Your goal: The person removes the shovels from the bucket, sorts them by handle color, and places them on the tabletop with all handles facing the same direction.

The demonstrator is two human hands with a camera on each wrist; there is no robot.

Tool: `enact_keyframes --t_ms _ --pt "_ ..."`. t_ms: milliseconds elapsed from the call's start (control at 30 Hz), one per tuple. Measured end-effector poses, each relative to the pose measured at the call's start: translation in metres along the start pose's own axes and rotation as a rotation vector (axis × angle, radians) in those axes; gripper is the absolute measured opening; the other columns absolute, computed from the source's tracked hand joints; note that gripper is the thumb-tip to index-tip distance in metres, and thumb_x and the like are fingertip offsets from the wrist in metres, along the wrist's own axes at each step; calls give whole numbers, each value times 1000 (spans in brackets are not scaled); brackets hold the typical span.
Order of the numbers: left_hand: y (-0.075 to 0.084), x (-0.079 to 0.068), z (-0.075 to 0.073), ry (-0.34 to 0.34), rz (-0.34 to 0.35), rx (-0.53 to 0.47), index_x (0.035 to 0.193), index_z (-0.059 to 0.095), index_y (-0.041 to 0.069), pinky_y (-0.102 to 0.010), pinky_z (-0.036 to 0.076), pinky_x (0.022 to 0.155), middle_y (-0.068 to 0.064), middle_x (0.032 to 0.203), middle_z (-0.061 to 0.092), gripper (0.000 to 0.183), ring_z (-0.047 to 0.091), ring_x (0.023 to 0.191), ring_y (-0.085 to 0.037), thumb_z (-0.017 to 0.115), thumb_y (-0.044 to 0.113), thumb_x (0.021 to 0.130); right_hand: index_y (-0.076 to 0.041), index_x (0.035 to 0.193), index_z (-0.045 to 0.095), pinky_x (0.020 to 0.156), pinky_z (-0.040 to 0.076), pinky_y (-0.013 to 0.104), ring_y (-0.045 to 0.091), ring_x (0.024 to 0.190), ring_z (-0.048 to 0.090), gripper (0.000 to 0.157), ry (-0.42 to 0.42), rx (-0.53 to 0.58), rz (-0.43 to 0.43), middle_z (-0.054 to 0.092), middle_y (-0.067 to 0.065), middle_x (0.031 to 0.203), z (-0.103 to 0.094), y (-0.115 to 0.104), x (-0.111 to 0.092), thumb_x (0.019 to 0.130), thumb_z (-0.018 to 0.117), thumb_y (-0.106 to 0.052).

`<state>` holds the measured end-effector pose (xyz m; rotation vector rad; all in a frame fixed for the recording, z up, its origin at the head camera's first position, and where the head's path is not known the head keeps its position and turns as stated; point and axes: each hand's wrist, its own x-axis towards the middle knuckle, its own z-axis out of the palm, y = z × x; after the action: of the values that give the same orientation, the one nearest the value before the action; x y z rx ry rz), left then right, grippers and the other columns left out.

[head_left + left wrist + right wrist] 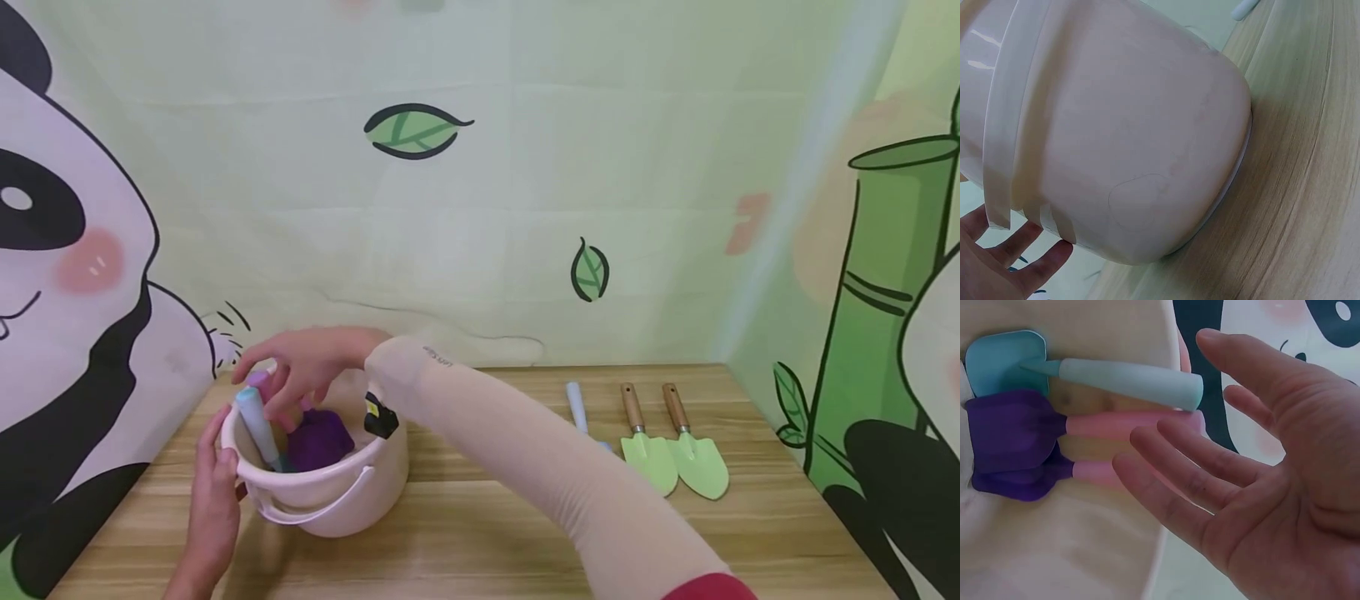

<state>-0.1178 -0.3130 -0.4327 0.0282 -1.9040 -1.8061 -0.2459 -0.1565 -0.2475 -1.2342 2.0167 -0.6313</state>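
A pale pink bucket stands at the left of the table, its handle hanging down in front. Inside lean a teal shovel with a pale blue handle and two purple shovels with pink handles. My left hand is at the bucket's left side, its fingertips against the outer wall in the left wrist view. Over the bucket's mouth, my right hand has its fingers spread and loosely bent, with nothing between thumb and fingers. In the right wrist view those fingers overlap the pink handles.
Two green trowels with wooden handles, one left and one right, lie on the wooden table. Beside them is a tool with a pale blue handle, partly hidden by my right sleeve. A printed cloth backdrop rises behind.
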Motion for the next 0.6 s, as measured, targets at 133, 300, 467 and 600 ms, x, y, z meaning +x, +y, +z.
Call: enact_keyframes --t_ms 133,300,467,600 --pt "0 -1 -1 -1 0 3 162 29 27 -15 48 80 1 150 34 54 41 123 -16 35 31 108 -26 147 44 79 54 31 15 80 67 59 -17 11 16 73 10 88 4 -4 3 96 73 -15" --pt "0 -1 -1 6 -3 -2 161 30 27 -15 47 80 1 152 33 54 41 123 -16 36 32 108 -27 147 46 77 54 31 16 79 69 59 -1 -42 35 74 9 92 8 -8 9 96 73 -16" --pt "0 -2 0 4 0 -8 161 31 27 -16 47 81 2 151 34 54 43 123 -16 36 33 108 -28 144 49 69 53 29 15 76 68 56 4 -61 64 73 9 106 12 -11 14 96 72 -14" --pt "0 -1 -1 -3 4 -14 161 30 27 -16 47 81 1 153 32 54 42 123 -16 35 32 108 -25 143 50 62 47 26 17 73 65 53 -2 -48 73 70 11 106 14 -11 17 96 71 -11"
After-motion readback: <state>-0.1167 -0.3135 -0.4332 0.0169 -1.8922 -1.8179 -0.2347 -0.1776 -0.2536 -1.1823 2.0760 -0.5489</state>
